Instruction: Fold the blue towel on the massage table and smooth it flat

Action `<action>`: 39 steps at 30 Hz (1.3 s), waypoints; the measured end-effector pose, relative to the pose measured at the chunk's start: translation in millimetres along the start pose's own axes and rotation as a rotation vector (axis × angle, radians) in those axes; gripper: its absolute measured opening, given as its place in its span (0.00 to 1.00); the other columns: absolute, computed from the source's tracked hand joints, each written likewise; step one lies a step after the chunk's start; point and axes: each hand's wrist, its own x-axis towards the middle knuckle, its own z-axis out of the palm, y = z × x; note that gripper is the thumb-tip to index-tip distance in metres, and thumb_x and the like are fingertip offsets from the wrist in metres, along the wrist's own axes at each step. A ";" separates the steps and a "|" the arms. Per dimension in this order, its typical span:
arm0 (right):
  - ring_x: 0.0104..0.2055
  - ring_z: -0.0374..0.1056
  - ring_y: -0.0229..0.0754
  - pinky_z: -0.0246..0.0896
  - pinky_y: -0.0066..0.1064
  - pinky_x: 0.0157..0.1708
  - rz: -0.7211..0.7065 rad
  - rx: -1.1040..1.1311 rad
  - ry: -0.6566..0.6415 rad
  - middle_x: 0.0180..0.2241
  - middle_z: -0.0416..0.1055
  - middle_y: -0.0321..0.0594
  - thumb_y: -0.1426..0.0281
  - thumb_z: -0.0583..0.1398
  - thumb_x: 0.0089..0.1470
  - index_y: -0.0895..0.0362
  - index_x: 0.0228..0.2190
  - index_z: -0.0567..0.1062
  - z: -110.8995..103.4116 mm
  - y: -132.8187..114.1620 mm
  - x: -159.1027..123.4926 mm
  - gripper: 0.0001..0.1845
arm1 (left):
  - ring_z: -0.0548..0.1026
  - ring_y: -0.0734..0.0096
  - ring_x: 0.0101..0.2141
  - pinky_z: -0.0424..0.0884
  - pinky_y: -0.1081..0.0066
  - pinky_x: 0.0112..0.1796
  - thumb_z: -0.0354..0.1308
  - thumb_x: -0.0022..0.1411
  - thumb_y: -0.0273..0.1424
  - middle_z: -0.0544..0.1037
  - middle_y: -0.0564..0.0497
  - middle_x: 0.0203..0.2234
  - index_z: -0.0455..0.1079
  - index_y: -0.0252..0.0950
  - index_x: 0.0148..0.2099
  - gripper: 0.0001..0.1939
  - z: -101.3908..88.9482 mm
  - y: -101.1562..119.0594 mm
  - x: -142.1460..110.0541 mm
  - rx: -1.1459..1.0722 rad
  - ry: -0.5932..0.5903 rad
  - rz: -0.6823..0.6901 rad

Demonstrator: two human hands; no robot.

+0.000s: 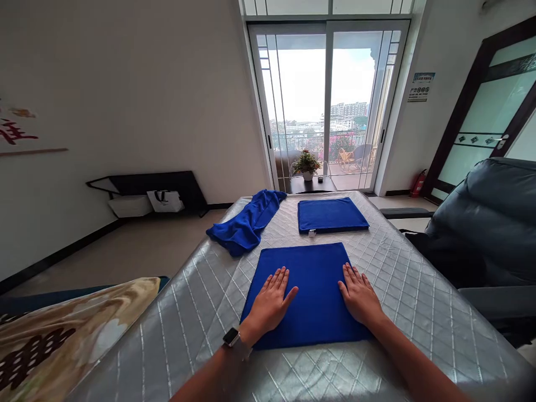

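A blue cloth (314, 296) lies flat and squared out on the silver quilted surface in front of me. My left hand (271, 301) rests palm down on its left part, fingers stretched and thumb apart. On the cloth's right edge lies my right hand (359, 293), also flat with its fingers extended. Just beyond is a folded blue cloth stack (333, 215) with a small white tag at its near edge. A crumpled blue cloth (250, 220) sits at the far left, partly along the surface's edge.
The silver quilted cover (402, 324) spreads under everything. A patterned blanket (79, 329) is at the lower left, and a dark armchair (486, 223) stands at the right. Beyond the far edge, a potted plant (307, 174) stands on a small table before glass sliding doors (293, 84).
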 end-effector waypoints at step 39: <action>0.76 0.34 0.45 0.32 0.46 0.73 -0.018 0.015 0.033 0.74 0.39 0.41 0.56 0.39 0.69 0.62 0.72 0.48 11.1 5.2 -50.2 0.37 | 0.52 0.54 0.71 0.54 0.51 0.69 0.35 0.73 0.55 0.54 0.37 0.72 0.51 0.28 0.74 0.42 -12.3 -15.1 -22.9 -0.001 0.052 -0.089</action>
